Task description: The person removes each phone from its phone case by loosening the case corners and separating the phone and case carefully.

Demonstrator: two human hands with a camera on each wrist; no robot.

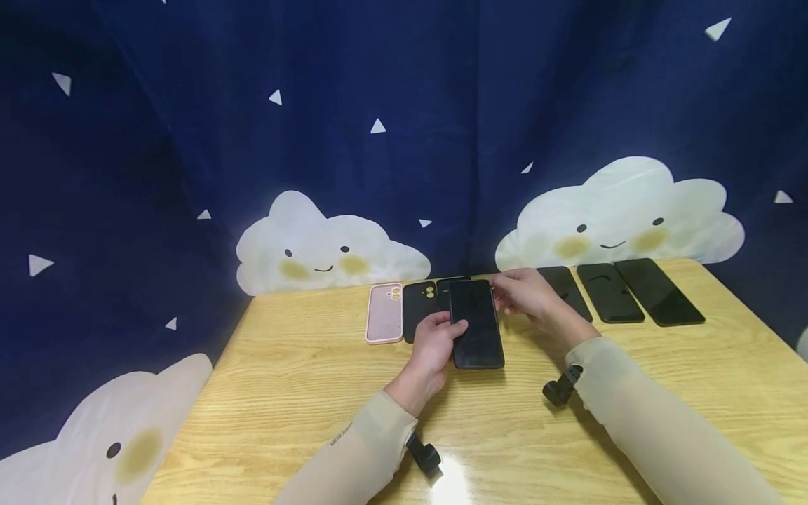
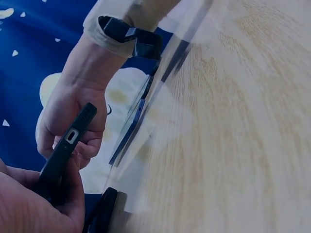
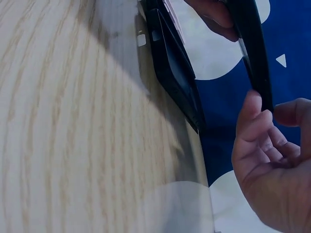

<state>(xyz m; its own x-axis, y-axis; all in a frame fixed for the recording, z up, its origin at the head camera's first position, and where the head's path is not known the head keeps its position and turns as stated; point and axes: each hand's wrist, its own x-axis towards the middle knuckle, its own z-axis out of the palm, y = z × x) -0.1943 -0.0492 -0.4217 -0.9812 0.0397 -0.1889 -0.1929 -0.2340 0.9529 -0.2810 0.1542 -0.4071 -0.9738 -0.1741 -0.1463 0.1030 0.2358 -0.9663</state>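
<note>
A phone in a black case [image 1: 477,326] is held above the table, its dark screen facing up. My left hand [image 1: 437,344] grips it by the left side, thumb over the front edge. My right hand [image 1: 524,291] pinches the top right corner between thumb and fingers. In the left wrist view the lower edge of the black case [image 2: 73,133] shows a charging-port opening. From the right wrist, the right hand [image 3: 272,160] is seen holding the case's end [image 3: 262,82], and a thin light strip shows along the side.
Left of the phone lie a pink phone case [image 1: 384,315], a black case [image 1: 418,308] and another dark item [image 1: 444,298], partly hidden. To the right, three dark phones, one of them a phone [image 1: 659,291] at the far end, line the table's back edge. A patterned curtain [image 1: 379,70] hangs behind.
</note>
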